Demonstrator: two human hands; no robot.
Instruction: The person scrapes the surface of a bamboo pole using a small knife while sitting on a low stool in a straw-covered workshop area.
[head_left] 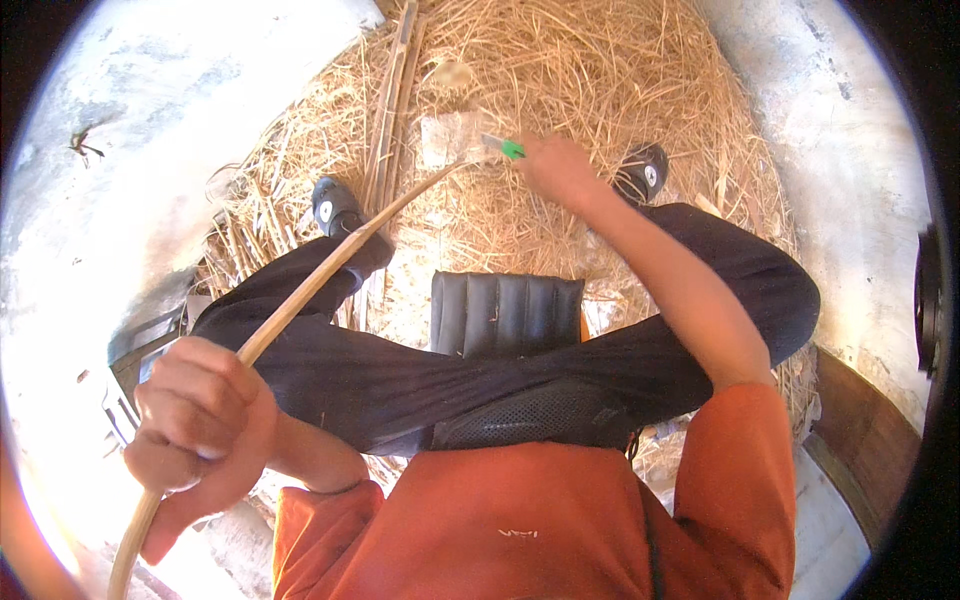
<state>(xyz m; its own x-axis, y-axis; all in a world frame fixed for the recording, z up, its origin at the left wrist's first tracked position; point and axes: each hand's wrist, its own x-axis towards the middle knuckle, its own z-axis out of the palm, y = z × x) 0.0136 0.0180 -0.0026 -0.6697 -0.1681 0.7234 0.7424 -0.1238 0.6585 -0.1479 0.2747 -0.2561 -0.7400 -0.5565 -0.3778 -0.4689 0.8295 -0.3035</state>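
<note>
My left hand (205,425) is closed in a fist round a long, pale, peeled-looking stick (315,285) at the lower left. The stick slants up and away, narrowing to a tip near the middle of the straw. In my right hand (560,170), stretched out ahead, is a knife (512,149) with a green part at the base of a short pale blade. The blade points left, just beyond the stick's tip, and a small gap appears to separate them. My fingers hide most of the knife's handle.
Thin straw-like shavings (600,80) cover the floor ahead. Several long strips (392,110) lie left of a flat pale block (450,138). A black padded seat (508,312) shows between my legs. Pale walls (840,150) rise on both sides, with a brown board (862,440) at right.
</note>
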